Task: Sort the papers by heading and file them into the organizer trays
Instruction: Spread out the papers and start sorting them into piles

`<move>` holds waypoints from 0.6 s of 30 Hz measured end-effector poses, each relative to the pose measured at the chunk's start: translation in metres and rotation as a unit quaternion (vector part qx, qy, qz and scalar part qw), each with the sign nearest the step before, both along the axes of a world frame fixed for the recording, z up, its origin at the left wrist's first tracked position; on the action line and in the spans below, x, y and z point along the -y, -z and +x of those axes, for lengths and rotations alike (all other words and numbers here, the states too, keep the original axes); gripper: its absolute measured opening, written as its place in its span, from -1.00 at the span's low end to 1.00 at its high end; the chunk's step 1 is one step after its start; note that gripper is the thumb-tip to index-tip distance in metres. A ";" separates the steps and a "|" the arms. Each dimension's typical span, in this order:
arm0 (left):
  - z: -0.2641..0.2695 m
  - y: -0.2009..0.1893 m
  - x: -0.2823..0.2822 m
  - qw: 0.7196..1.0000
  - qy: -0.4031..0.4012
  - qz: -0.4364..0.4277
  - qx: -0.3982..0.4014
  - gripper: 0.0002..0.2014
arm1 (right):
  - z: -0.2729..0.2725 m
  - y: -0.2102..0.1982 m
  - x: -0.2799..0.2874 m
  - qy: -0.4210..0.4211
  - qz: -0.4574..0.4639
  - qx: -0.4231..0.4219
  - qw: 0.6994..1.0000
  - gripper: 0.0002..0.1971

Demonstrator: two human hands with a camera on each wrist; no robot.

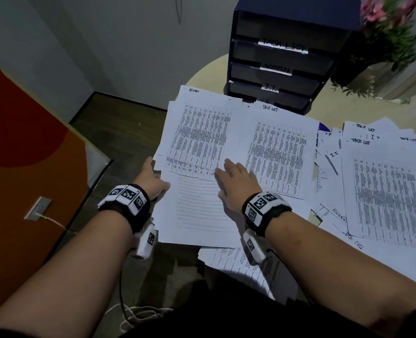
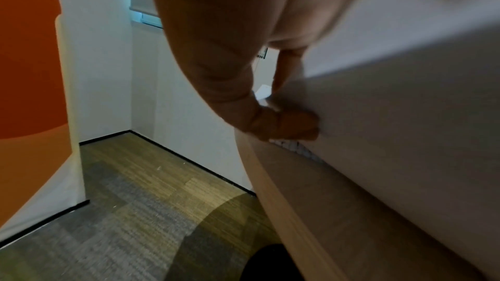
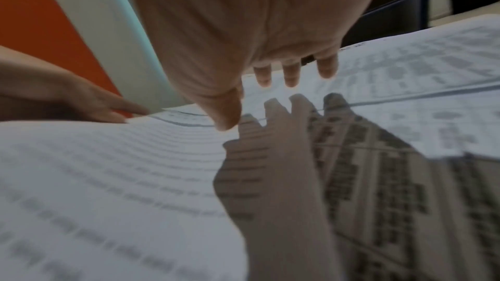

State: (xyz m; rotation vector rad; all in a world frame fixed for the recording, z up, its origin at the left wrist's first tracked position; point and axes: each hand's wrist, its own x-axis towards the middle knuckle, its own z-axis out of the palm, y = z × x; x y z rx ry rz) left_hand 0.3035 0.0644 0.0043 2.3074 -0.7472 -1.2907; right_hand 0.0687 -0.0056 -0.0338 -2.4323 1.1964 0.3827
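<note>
Left hand [image 1: 153, 178] pinches the left edge of the sheets [image 1: 202, 208] overhanging the surface [image 1: 209, 71]; right hand [image 1: 236, 181] hovers flat and spread just above them. Risk: the stack slides off that edge, or mixed headings get filed together in the trays [image 1: 275, 76].

An office: labelled organizer trays [image 1: 277, 67], printed papers [image 1: 226, 147] on a round table [image 1: 209, 71], carpet-tile floor [image 2: 140, 200].
</note>
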 end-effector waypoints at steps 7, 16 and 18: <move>0.007 -0.003 0.018 0.999 -0.032 -0.006 -0.015 -0.08 | 0.013 -0.052 -0.042 -0.171 0.152 0.090 0.969 -0.02; 0.016 0.009 0.045 0.988 -0.125 0.001 -0.093 -0.06 | -0.011 -0.074 -0.037 -0.099 -0.037 0.080 0.991 -0.40; 0.012 0.011 0.053 0.980 -0.163 -0.001 -0.118 -0.21 | -0.019 -0.088 -0.029 -0.082 -0.039 0.122 0.988 -0.50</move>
